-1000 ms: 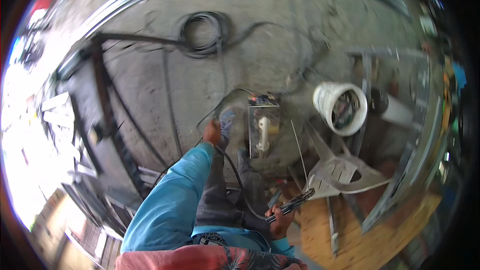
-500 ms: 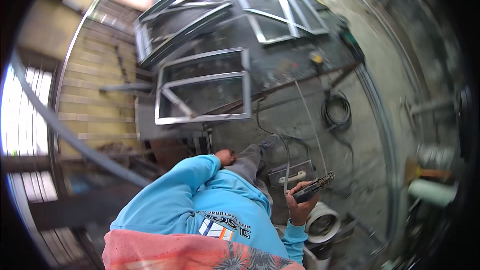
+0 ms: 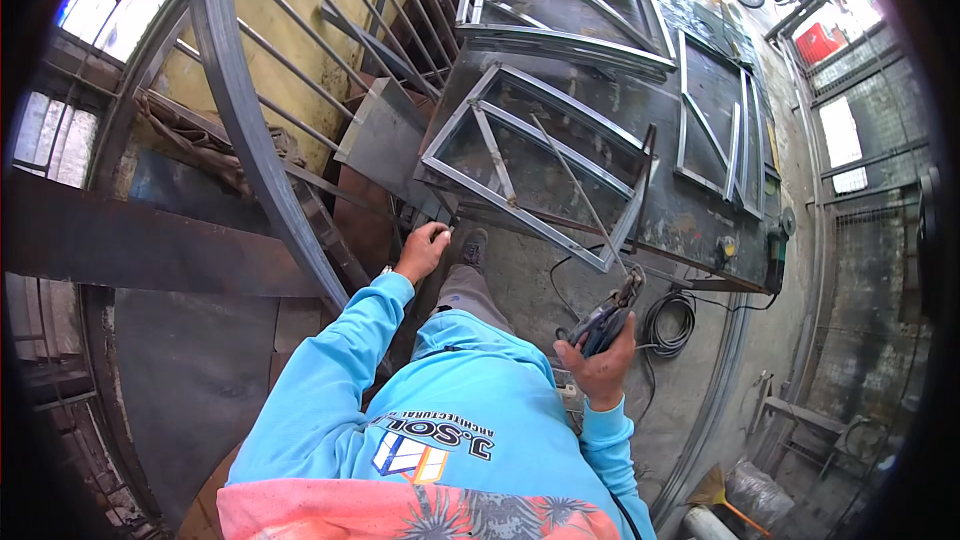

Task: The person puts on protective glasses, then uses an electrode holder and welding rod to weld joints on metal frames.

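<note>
Steel window frame [image 3: 540, 175] meets the left hand [image 3: 422, 250]; right hand [image 3: 600, 365] grips a welding electrode holder [image 3: 606, 318].

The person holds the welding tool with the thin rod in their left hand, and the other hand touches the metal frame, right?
Not quite. The head view shows the welding tool in the right hand. It is the left hand that touches the corner of the metal frame.

Bare floor [image 3: 520, 280] open between the hands, steel frame [image 3: 540, 175] ahead, curved bars [image 3: 250, 130] crowding left, cable coil [image 3: 670, 320] right.
</note>
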Tool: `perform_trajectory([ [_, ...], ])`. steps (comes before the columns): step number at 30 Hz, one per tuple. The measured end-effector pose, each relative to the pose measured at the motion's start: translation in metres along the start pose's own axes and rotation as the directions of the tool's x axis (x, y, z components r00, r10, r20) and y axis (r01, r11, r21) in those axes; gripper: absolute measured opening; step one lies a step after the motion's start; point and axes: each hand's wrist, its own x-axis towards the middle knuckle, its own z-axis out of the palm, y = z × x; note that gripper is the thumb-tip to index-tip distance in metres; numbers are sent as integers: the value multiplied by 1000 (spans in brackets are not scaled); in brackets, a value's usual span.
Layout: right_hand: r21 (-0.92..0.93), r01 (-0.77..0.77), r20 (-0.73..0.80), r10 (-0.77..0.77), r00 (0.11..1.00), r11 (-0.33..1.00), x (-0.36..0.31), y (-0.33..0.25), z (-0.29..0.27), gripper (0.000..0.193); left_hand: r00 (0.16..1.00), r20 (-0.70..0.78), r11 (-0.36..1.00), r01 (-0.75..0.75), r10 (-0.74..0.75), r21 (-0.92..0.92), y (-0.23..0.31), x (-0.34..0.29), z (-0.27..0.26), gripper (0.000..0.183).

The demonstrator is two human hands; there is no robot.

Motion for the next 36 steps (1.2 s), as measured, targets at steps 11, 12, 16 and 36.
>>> perform_trajectory([
  [11,-267,-33,100,62,993,963,92,-21,90,65,996,-89,981,-15,-2,-192,18,95,-47,20],
  [12,-291,-44,72,67,995,956,101,-23,97,65,997,-72,989,-20,10,-144,20,101,-50,20],
  [16,-277,-88,-6,90,996,957,143,-23,128,64,998,-30,987,-59,55,-149,35,122,-57,21],
  [36,-439,-221,15,253,967,871,262,2,204,55,996,86,999,-24,26,-23,32,219,-78,25],
])
